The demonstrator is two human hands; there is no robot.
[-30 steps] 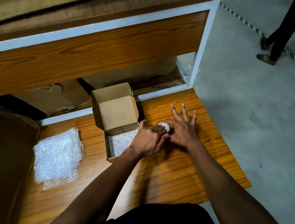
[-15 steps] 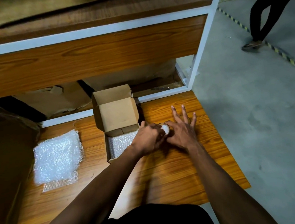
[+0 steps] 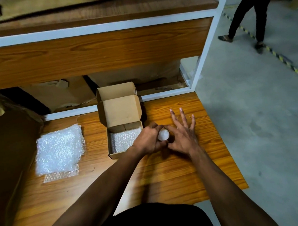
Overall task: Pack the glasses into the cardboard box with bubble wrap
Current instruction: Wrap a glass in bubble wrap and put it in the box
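While the left hand [image 3: 148,140] grips the bubble-wrapped glass [image 3: 163,135] on the surface [image 3: 168,174], the right hand [image 3: 182,137] steadies it, fingers splayed; wrapping seems finished; next, lift it into the adjacent cardboard box [image 3: 123,126].

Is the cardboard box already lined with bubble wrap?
Yes, bubble wrap lies inside the open cardboard box, just left of the left hand.
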